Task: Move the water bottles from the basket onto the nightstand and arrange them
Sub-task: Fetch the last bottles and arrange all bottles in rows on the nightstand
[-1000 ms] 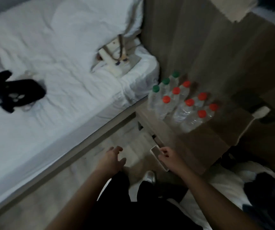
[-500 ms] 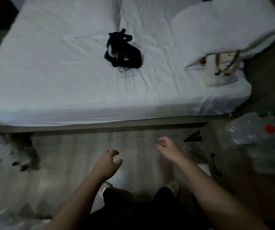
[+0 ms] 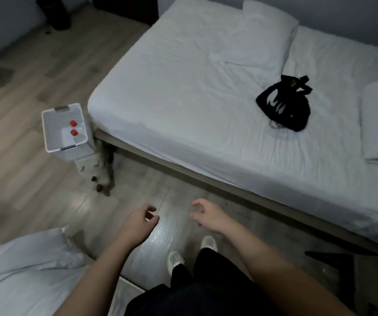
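Grey wood-grain floorboards (image 3: 160, 236) lie beneath both hands, which hover side by side and hold nothing. The left hand (image 3: 139, 221) has loosely curled fingers, with the thumb near the fingertips. The right hand (image 3: 208, 215) is just beside it, palm down and fingers slack and spread a little. Below the hands, two white shoes (image 3: 209, 242) stand on the floor.

Up and to the left of the left hand, well apart from it, a white perforated plastic basket (image 3: 78, 153) stands at the bed's corner. Inside it are two clear water bottles with red caps (image 3: 72, 123); their labels are too small to read.

Beyond the right hand stretches a white-sheeted bed (image 3: 183, 87), with a black strapped bundle (image 3: 285, 108) lying on it to the far right. Crumpled white fabric (image 3: 23, 270) lies to the lower left of the left hand.
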Demonstrator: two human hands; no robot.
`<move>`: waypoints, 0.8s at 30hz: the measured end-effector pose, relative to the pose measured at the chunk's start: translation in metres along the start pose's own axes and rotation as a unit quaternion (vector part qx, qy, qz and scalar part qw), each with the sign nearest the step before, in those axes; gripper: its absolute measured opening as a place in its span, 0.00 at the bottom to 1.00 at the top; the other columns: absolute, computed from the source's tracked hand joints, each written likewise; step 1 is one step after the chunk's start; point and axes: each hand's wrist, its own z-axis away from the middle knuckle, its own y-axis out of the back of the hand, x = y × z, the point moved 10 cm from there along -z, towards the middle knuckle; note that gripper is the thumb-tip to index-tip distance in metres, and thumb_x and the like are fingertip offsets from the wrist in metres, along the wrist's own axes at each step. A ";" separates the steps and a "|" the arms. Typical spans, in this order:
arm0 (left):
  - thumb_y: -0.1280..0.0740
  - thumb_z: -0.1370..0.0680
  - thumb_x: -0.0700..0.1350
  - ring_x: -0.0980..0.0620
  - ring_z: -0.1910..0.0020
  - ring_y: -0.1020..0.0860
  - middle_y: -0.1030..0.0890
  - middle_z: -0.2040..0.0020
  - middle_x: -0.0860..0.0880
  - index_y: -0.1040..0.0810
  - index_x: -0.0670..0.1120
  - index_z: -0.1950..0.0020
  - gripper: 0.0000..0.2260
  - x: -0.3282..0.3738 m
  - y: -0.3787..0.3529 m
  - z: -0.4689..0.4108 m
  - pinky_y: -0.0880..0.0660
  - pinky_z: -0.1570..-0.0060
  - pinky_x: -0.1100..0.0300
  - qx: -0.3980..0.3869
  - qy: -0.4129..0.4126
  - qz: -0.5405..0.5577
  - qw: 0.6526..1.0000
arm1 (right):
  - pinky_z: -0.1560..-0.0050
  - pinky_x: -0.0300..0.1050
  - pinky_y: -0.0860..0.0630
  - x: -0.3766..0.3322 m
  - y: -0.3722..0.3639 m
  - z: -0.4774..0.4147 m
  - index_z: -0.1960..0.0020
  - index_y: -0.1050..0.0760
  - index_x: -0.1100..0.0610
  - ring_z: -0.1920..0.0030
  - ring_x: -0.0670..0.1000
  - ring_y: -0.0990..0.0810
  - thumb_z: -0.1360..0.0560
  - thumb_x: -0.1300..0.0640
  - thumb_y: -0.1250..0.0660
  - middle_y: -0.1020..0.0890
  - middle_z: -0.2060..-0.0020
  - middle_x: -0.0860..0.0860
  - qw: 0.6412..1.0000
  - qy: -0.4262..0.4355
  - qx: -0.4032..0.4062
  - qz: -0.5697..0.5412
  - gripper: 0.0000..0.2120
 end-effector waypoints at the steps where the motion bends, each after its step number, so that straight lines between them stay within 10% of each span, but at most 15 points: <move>1: 0.33 0.24 0.46 0.50 0.55 0.23 0.22 0.56 0.52 0.24 0.46 0.41 0.13 -0.004 0.006 -0.004 0.25 0.50 0.55 0.004 0.001 0.005 1.000 | 0.57 0.38 0.31 -0.008 0.000 -0.007 0.35 0.29 0.56 0.58 0.50 0.24 0.25 0.55 0.34 0.23 0.58 0.51 1.000 0.000 -0.001 0.015 0.20; 13: 0.34 0.24 0.47 0.52 0.56 0.23 0.22 0.55 0.53 0.24 0.48 0.40 0.13 -0.026 0.130 -0.128 0.26 0.51 0.57 0.050 0.009 0.007 0.999 | 0.63 0.37 0.28 -0.138 -0.021 -0.159 0.35 0.29 0.58 0.69 0.44 0.25 0.24 0.58 0.36 0.22 0.62 0.50 0.998 0.014 -0.043 0.048 0.17; 24: 0.33 0.25 0.47 0.49 0.55 0.21 0.19 0.56 0.51 0.23 0.49 0.47 0.08 -0.082 0.274 -0.243 0.26 0.52 0.57 0.065 0.059 -0.007 0.996 | 0.44 0.45 0.26 -0.311 -0.047 -0.299 0.38 0.26 0.57 0.46 0.58 0.19 0.25 0.54 0.35 0.19 0.45 0.57 0.987 0.059 -0.094 0.119 0.17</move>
